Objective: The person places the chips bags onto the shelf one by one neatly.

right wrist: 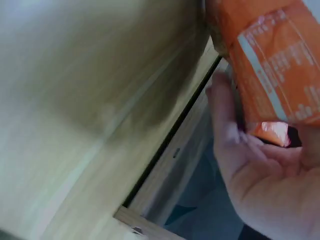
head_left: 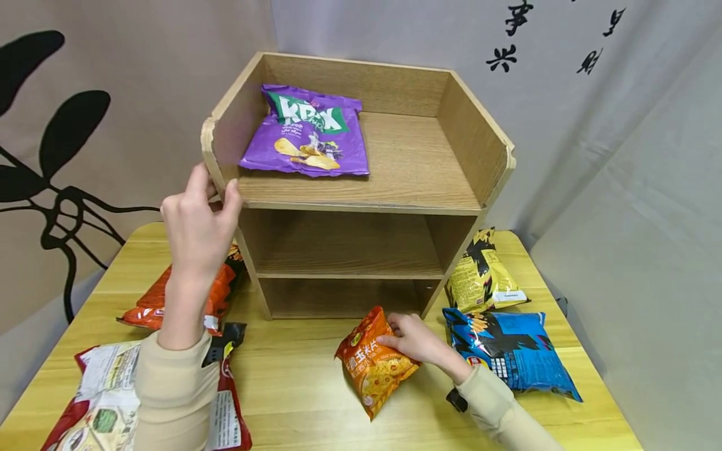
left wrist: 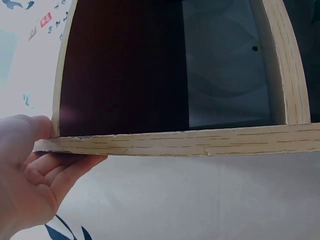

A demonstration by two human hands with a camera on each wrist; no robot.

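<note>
In the head view my left hand [head_left: 197, 232] grips the front edge of the left side panel of a small wooden shelf [head_left: 420, 150]. The left wrist view shows the thumb on one side of that panel [left wrist: 175, 144] and the fingers on the other. My right hand [head_left: 417, 341] holds an orange bag of corn chips [head_left: 376, 373] by its upper right side, in front of the lowest compartment. Up close in the right wrist view, the bag [right wrist: 275, 65] hides part of the fingers. A purple chip bag [head_left: 313, 134] lies at the left of the top tier.
Right of the shelf lie a yellow chip bag [head_left: 482, 275] and a blue one [head_left: 513, 351]. On the left are a red-orange bag [head_left: 149, 300] and a large red-and-white bag [head_left: 107, 388], partly behind my left forearm. A curtain [head_left: 637, 207] hangs behind the wooden table [head_left: 293, 401].
</note>
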